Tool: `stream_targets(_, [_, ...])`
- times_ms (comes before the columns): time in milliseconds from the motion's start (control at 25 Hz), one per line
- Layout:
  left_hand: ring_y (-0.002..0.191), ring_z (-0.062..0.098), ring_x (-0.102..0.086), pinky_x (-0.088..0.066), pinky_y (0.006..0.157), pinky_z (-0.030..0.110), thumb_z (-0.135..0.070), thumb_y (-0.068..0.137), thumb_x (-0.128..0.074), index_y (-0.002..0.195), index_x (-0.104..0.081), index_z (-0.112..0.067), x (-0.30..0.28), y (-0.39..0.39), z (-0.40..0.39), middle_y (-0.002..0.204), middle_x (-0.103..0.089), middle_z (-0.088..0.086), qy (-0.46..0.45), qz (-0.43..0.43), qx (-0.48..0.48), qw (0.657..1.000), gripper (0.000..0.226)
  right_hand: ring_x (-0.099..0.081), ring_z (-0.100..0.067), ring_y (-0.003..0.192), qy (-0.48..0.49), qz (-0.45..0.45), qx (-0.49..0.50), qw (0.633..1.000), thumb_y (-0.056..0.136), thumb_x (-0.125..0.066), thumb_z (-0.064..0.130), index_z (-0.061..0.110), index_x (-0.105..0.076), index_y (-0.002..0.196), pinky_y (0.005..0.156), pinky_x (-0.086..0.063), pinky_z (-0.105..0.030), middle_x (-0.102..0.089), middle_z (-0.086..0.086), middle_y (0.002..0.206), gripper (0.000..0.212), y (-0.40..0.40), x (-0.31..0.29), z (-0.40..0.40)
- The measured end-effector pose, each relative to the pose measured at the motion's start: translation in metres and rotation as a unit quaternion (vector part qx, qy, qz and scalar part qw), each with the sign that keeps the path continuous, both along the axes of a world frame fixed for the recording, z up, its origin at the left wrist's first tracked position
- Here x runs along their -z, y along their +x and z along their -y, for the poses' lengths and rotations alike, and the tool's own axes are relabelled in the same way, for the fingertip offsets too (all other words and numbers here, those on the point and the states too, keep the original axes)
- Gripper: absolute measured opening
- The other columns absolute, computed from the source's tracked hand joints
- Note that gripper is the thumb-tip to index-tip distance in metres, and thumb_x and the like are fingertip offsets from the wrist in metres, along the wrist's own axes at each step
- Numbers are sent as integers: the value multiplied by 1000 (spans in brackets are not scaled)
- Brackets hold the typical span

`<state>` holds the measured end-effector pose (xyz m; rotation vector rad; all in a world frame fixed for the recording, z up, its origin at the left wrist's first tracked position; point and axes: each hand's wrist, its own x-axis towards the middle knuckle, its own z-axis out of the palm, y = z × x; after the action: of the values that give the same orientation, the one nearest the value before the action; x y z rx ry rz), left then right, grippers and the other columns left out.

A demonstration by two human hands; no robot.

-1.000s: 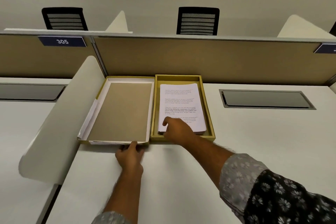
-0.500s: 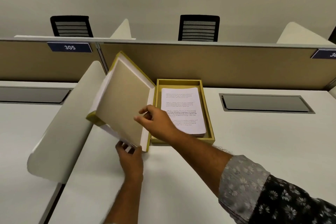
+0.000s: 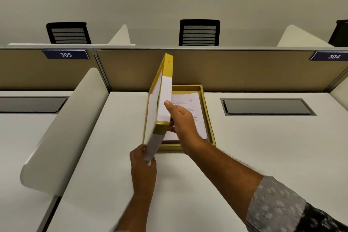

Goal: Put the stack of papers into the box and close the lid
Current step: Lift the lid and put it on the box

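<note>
I see the lid (image 3: 160, 98) standing near upright along the box (image 3: 208, 117)'s nine o'clock edge, long axis running twelve to six, papers (image 3: 188, 103) inside at three o'clock, my left hand (image 3: 143, 164) pinching its near corner, right hand (image 3: 181, 118) clasping its edge, nearer the box.

Two number plates can be read on the partition at the back of the surface: a dark blue plate (image 3: 65, 54) w/ white "305" at left, and another dark blue plate (image 3: 331, 56) w/ white "304" at far right. The top sheet of the stack of papers (image 3: 190, 102) in the box carries printed lines, too small & blurred to read.
</note>
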<state>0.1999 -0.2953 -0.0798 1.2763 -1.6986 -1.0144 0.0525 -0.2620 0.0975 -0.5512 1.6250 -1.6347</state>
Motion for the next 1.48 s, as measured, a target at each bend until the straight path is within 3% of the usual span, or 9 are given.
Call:
stream_targets(160, [117,11,-57,-51,100,24,-5,83,-84,136,-59,-15,5,-4,-2,131,-57,0,-75,64,103,990,59,-72,-23,110,22,21,68,997,91,-77,52,18,-75,110,86,-65,-39,-77,-4,114,40,-41,23,-39])
stream_targets(280, [119,14,-59,-49,104,23,-12,93,-70,133,-66,-12,10,-4,-1,128,-61,1,-99,44,119,987,40,-75,-33,108,68,43,113,990,88,-84,39,7,-74,112,85,-66,-43,-77,-19,114,41,-77,53,-72])
stream_targets(360, [119,27,-63,-53,103,39,-20,103,-61,129,-67,-10,13,-5,0,127,-65,9,-45,40,35,998,29,-75,-31,102,92,70,136,984,93,-80,31,6,-74,111,79,-64,-39,-76,-23,116,31,-97,80,-96])
stream_targets(440, [122,33,-63,-53,103,45,-26,106,-57,136,-64,-9,13,-11,6,133,-65,13,59,57,-21,996,36,-74,-30,103,129,90,145,977,99,-73,29,8,-73,115,81,-62,-38,-76,-20,118,25,-110,106,-116])
stream_targets(640, [115,31,-67,-56,100,44,-27,105,-59,135,-65,-11,17,-31,24,125,-72,10,86,87,50,991,35,-68,-26,97,216,65,132,965,107,-61,28,5,-68,128,86,-60,-39,-72,-16,120,32,-115,158,-130])
stream_targets(960, [110,32,-68,-57,92,40,-19,102,-62,132,-63,-9,19,-58,56,112,-67,3,103,84,44,990,32,-67,-30,117,267,-41,127,954,109,-56,21,9,-67,137,102,-60,-45,-71,-12,128,32,-136,177,-107])
stream_targets(1200, [113,32,-67,-57,99,46,-34,105,-57,148,-46,-15,6,-101,119,135,-67,14,148,141,92,975,48,-67,-19,98,294,-161,86,938,104,-65,27,14,-62,140,71,-55,-22,-69,-3,116,38,-174,170,-64])
stream_targets(1360, [114,34,-66,-56,94,43,-44,107,-48,145,-46,-12,2,-135,164,137,-65,15,140,197,103,965,51,-68,-28,117,304,-249,67,917,105,-63,21,12,-59,147,96,-58,-34,-63,-12,139,43,-201,168,-26])
stream_targets(1480, [107,33,-66,-56,90,43,-43,108,-41,139,-49,-10,3,-159,193,131,-67,17,147,213,83,962,47,-65,-30,119,302,-353,24,885,107,-57,18,18,-42,161,99,-59,-39,-55,-12,141,56,-217,166,3])
